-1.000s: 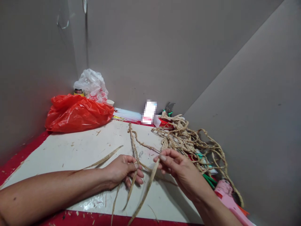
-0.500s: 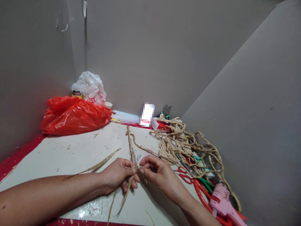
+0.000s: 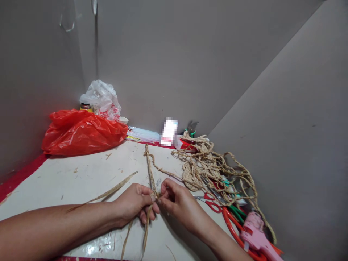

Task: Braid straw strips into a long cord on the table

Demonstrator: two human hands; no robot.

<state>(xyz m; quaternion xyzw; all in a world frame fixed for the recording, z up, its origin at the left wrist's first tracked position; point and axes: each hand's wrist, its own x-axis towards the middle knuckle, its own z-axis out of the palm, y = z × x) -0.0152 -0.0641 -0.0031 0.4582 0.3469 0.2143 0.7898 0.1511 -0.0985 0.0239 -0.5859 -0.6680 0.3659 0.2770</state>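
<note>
Centrally, a narrow plant-fibre braid lies on the white board, its knotted end away from the person, its near end at the hands. Left hand: thumb and index pinched on the near end, other fingers loosely curled below; two flat dry strips hang beneath it. Right hand: fingers curled inward, thumb tip beside the same end; cannot tell whether it grips a strand. A loose pointed strip lies beyond the left forearm.

Writing: red characters on the white plastic bag, creased, not legible. Phone-like bright rectangle pixelated; content unreadable. Red plastic bag: no lettering discernible.

Right side: heaped braided cord, red-handled scissors and pink glue gun. Rear: green-marked pruning shears, translucent sticks, white cup beside the bags.
</note>
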